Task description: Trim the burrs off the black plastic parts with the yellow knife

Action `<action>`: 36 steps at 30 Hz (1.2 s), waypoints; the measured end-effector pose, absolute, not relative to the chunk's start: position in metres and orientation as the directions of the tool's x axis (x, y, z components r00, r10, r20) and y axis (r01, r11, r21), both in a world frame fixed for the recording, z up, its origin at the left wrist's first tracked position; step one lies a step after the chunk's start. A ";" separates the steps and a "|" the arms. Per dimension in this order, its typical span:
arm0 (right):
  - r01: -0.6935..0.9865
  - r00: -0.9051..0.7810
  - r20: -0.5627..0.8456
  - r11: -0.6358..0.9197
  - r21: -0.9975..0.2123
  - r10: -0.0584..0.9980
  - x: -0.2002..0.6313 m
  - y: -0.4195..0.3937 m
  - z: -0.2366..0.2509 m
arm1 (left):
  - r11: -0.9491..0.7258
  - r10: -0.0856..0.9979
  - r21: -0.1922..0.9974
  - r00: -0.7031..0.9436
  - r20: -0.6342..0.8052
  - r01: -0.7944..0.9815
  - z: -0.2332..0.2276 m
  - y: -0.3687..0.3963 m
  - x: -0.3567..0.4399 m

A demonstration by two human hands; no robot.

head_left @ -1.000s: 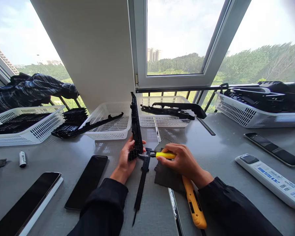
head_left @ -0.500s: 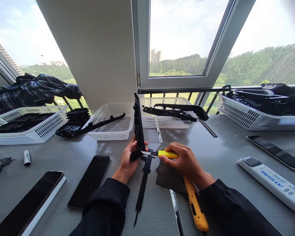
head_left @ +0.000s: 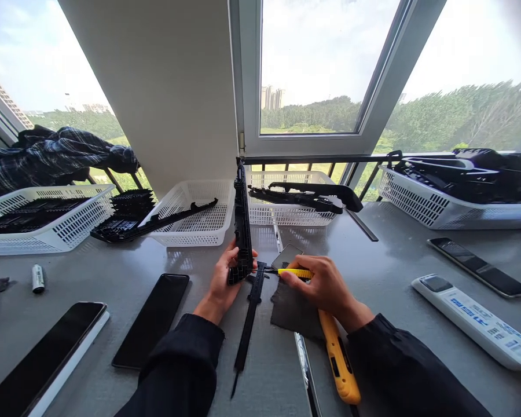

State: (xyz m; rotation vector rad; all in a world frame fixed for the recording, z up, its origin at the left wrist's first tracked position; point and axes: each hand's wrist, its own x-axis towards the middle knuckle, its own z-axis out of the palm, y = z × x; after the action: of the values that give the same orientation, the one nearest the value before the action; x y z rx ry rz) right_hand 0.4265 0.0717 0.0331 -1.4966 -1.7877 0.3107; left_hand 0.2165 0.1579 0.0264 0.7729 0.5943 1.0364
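Left hand (head_left: 224, 279) clamps black strip (head_left: 242, 223) at its near end, long axis upright, running far. Right hand (head_left: 323, 285) pinches yellow knife (head_left: 296, 273); blade points left, tip just right of strip base. Second strip (head_left: 249, 313) flat on surface (head_left: 156, 266) between hands.

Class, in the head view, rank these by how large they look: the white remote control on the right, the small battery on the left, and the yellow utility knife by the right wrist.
1. White remote control
2. Yellow utility knife, nearer the camera, so this pairing is unsure
3. Small battery, clearly smallest
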 end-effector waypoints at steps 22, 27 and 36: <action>0.793 -0.063 0.389 0.283 -0.539 0.919 0.416 0.075 0.027 | 0.202 0.930 0.872 0.367 -0.028 -0.445 0.025 0.152 0.220; 0.774 -0.111 0.373 0.316 -0.549 0.921 0.415 0.072 0.031 | 0.253 0.918 0.839 0.393 -0.051 -0.481 0.030 0.151 0.220; 0.747 -0.126 0.386 0.344 -0.570 0.914 0.415 0.072 0.030 | 0.288 0.910 0.818 0.408 -0.071 -0.498 0.032 0.151 0.219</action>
State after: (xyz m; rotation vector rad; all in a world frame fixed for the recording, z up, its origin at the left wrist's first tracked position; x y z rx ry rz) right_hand 0.4151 0.0718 0.0295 -1.4511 -1.9186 0.3089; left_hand 0.2191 0.1510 0.0321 0.8093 0.6061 1.0209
